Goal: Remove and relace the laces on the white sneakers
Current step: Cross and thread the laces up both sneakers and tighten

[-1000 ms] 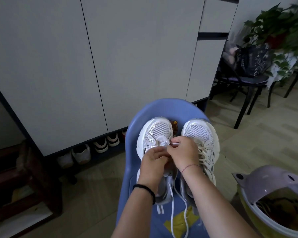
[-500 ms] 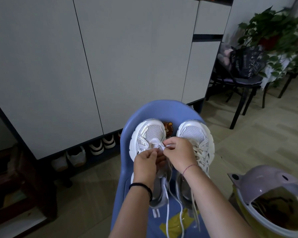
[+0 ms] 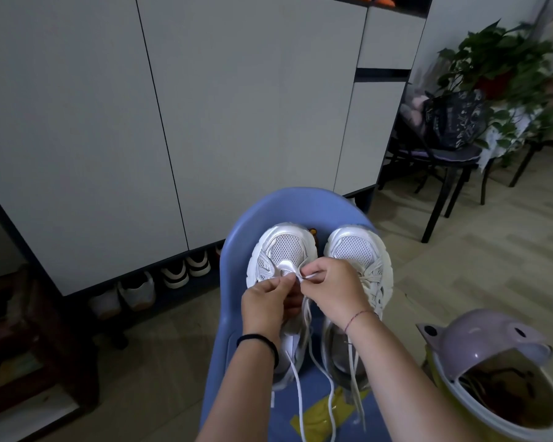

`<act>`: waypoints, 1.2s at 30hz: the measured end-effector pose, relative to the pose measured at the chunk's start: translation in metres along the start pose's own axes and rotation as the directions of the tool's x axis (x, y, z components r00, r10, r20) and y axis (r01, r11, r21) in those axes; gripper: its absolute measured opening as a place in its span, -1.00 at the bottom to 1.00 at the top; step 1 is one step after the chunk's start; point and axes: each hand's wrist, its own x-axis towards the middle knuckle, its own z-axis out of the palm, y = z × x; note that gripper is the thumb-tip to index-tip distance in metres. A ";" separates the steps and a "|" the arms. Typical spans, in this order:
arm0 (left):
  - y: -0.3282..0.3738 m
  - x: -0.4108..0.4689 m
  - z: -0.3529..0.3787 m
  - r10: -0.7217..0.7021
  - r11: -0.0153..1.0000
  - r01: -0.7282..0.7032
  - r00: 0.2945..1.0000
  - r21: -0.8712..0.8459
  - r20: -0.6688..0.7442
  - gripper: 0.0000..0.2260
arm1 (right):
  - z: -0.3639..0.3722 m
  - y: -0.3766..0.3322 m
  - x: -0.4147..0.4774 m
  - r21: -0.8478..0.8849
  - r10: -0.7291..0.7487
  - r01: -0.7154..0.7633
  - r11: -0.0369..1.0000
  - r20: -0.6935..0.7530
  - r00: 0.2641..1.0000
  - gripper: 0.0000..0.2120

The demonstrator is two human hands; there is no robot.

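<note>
Dim, flat indoor light; the cabinet point(image 3: 237, 106) looks grey, with deep shadow beneath it. Wide-angle bending at the edges; the plant point(image 3: 498, 59) is slightly soft.

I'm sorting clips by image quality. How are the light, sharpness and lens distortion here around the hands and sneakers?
Head view: dim, flat indoor light; the left hand and right hand, the lace they pinch and the white sneakers are readable, only slightly soft; the wide lens bows and tilts the seams of the cabinet; the plant at the right edge looks smeared.
</note>
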 end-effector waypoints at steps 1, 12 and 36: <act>0.000 -0.001 0.000 -0.004 1.000 0.004 1.000 -0.009 -0.014 -0.85 | 0.000 0.000 -0.001 -0.004 -0.001 0.001 1.000 -0.002 1.000 -0.82; -0.001 -0.004 -0.004 0.025 0.998 -0.028 0.997 -0.051 -0.069 -0.83 | 0.012 -0.004 -0.006 0.022 -0.037 0.039 0.999 -0.087 0.996 -0.83; 0.034 0.022 -0.081 0.010 0.884 -0.277 0.817 -0.377 -0.577 -0.73 | 0.015 0.001 0.000 -0.191 0.051 -0.080 0.978 -0.153 0.987 -0.91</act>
